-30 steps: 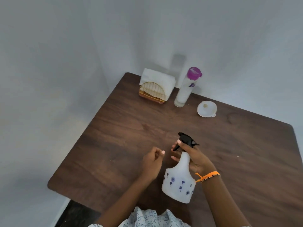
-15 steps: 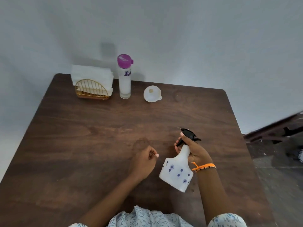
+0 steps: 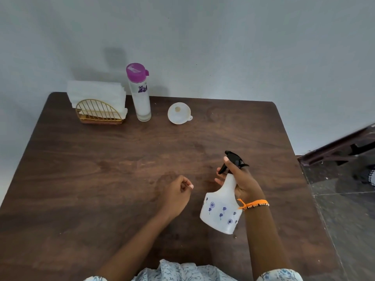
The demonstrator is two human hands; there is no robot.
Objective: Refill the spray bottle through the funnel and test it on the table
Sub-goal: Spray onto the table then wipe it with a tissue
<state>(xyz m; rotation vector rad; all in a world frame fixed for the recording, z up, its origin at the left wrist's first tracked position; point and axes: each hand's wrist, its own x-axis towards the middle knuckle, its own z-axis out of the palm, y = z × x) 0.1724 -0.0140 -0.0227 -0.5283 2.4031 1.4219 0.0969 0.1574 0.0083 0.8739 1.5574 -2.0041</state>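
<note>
1. Napkin holder (image 3: pixel 99 112): gold wire, stocked with white napkins, at the far edge of the table (image 3: pixel 101 169), left of the spray bottle (image 3: pixel 222 207).
2. Water bottle (image 3: pixel 140 94): upright, purple cap on, just right of the holder.
3. Funnel (image 3: pixel 179 113): lies mouth-up beside the water bottle, well apart from the spray bottle.
4. Left hand (image 3: pixel 176 196): loosely curled, holding nothing, resting on the table just left of the spray bottle.
5. Spray bottle: white with blue flowers, tilted, its base at or just off the table (which, I cannot tell). The black trigger head (image 3: pixel 233 161) is still fitted.
6. Right hand (image 3: pixel 241 183): fingers wrapped around the bottle neck, one finger across the head.
7. Recommended procedure: set the base flat, steady the body with the free hand, then unscrew the head before fetching the funnel.
</note>
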